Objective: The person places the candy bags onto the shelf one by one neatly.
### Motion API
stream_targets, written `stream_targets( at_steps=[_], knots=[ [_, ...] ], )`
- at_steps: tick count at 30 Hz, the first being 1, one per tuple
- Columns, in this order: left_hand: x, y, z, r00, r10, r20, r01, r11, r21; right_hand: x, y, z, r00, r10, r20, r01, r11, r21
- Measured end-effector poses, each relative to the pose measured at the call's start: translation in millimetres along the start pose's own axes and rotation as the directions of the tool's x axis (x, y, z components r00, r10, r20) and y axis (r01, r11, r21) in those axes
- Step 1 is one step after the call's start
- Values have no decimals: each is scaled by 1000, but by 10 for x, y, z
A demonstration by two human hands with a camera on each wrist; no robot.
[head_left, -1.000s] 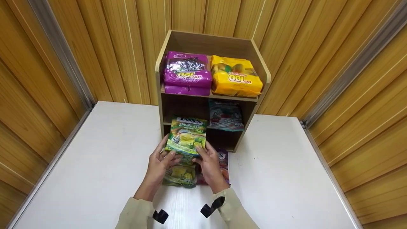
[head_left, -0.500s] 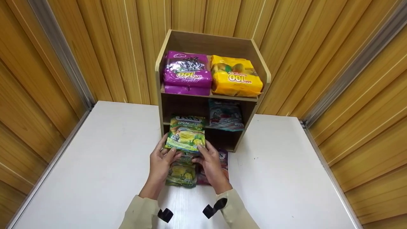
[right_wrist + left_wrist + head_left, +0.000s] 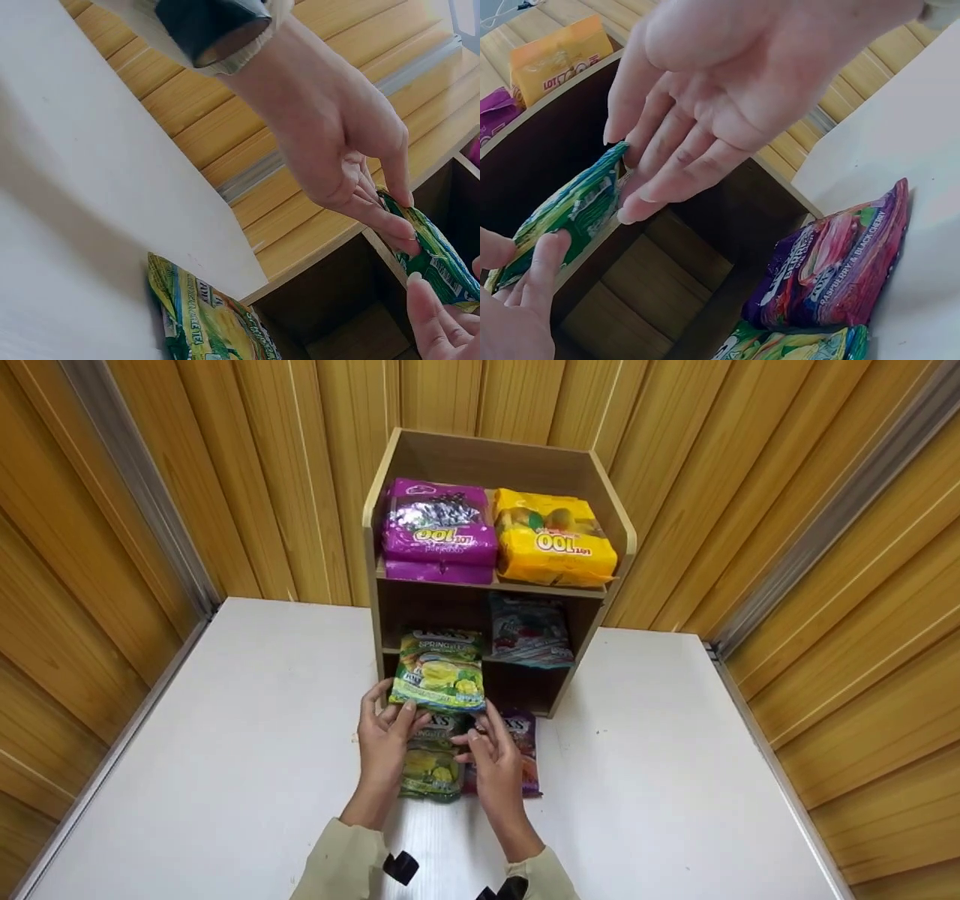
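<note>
A green and yellow candy bag (image 3: 439,671) stands tilted at the front left of the middle shelf (image 3: 390,651). My left hand (image 3: 382,742) pinches its lower left edge, thumb on the front; the right wrist view shows this left hand (image 3: 337,142) gripping the bag's edge (image 3: 435,255). At the lower right corner is my right hand (image 3: 495,761), its fingers extended against the bag and its thumb off the front. In the left wrist view, the fingers of that right hand (image 3: 712,112) lie along the bag's edge (image 3: 577,206).
Another green candy bag (image 3: 429,769) and a purple one (image 3: 525,750) lie on the white table (image 3: 645,780) before the shelf. A teal bag (image 3: 531,630) sits at the middle shelf's right. Purple (image 3: 440,529) and yellow (image 3: 555,540) packs fill the top.
The green bag has shifted slightly up toward the middle shelf. My right thumb has come off its front, and the right hand has drawn back a little, uncovering more of the purple bag.
</note>
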State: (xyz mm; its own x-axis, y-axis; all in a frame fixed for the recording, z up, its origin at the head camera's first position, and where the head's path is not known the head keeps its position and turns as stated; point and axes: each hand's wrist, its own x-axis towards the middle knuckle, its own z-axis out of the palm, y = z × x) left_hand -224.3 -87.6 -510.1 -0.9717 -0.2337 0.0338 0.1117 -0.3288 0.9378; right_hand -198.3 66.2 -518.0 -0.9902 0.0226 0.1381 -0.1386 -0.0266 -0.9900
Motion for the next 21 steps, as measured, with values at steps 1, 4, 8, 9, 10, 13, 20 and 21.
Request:
stream_targets(
  at_steps=[1,4,8,9,10,13,20,21],
  knots=[
    [-3,-9,12,1000,6,-12,-6,1000,-9,-16,-1,-2,1000,-3,-10,3,1000,-5],
    [-16,-27,48,998,18,-52,-20,999,-34,-50,-6,-4,999,-32,-26,32,999,-8],
    [-33,-47,68,993,48,-107,-55,997,-59,-60,-6,-5,999,-48,-25,48,999,2],
    [-34,-52,71,991,54,-121,-62,996,-65,-60,-5,-5,999,-48,-21,48,999,4],
    [-36,-55,73,989,58,-134,-68,995,-70,-61,-4,-4,999,-47,-17,47,999,9],
    [-37,-71,76,983,71,-167,-86,993,-84,-66,-10,1,999,-45,1,45,999,14],
    [-60,-76,85,974,91,-205,-108,991,-76,-68,-32,9,998,-39,42,40,999,-18],
    [-68,-76,88,974,97,-204,-112,991,-66,-65,-37,7,998,-38,45,39,999,-22]
  ],
)
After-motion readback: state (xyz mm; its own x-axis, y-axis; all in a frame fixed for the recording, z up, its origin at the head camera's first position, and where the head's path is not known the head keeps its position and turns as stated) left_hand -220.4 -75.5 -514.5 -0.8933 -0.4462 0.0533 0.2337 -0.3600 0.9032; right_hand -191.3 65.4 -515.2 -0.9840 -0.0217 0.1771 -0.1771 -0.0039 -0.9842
